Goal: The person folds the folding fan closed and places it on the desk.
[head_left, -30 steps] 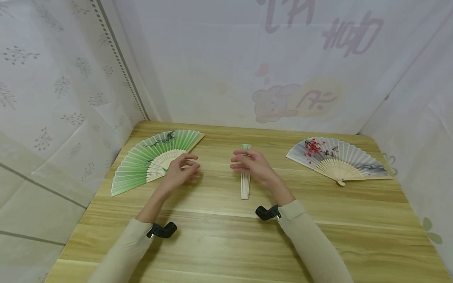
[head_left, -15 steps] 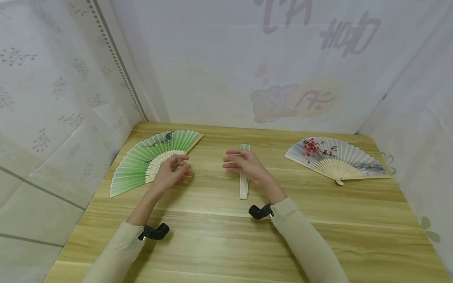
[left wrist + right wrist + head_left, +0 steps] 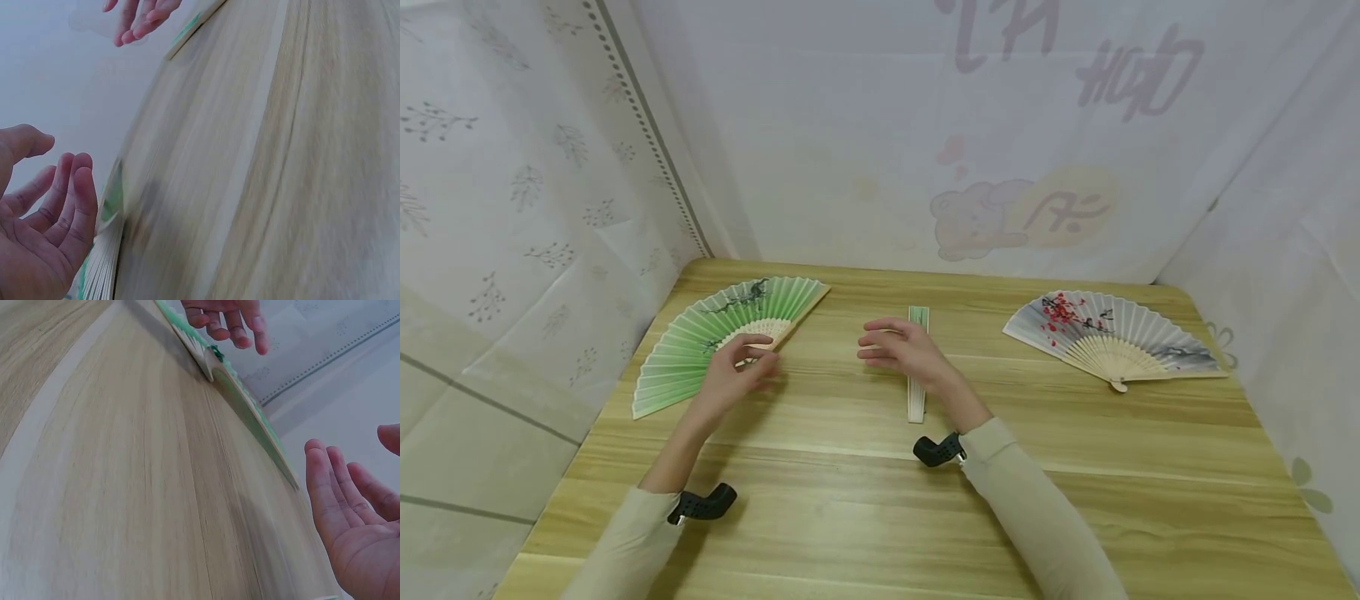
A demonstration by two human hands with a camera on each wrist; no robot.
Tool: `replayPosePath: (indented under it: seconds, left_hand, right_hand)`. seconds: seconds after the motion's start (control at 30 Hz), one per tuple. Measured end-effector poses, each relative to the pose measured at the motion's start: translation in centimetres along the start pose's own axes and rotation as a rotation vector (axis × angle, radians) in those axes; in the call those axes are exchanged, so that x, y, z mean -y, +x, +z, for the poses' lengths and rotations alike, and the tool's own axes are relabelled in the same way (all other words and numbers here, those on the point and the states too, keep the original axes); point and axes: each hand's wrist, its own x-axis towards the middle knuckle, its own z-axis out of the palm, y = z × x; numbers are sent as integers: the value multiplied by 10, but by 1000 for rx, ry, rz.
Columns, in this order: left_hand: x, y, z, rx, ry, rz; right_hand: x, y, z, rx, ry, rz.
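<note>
A green folding fan [image 3: 688, 358] lies spread out on the left of the table. My left hand [image 3: 730, 375] hovers over its lower ribs with loosely bent fingers and holds nothing, hiding part of the ribs. In the left wrist view the palm [image 3: 37, 250] shows bare. Near the middle a folded fan [image 3: 917, 400] with green cloth lies lengthwise. Above it is my right hand [image 3: 910, 358], fingers relaxed and pointing left, covering the fan's middle in the head view. The right wrist view shows its palm [image 3: 369, 550] bare too.
A grey-white fan [image 3: 1120, 342] with red blossoms lies spread at the right. All three fans rest on a wooden table [image 3: 850, 517]. Behind it hangs a pale printed cloth [image 3: 805, 150], and a leaf-patterned curtain [image 3: 512, 183] stands at the left.
Both hands have drifted left, the left one farther over the green spread fan, the right one across the folded fan. All the fans lie as before.
</note>
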Motion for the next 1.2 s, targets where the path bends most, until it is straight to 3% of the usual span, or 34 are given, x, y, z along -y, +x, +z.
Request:
replayPosePath:
  seconds: [0.33,0.73,1.2]
  left_hand:
    - [4,-18,-27,-41,81,-14]
    - [5,-43,-58,-115,147,-24]
    - [20,-56,-100,-188,218,-65]
  right_hand:
    - [-3,9,14,23,17,5]
    - [-7,16,28,40,53,78]
    - [-13,21,33,40,46,139]
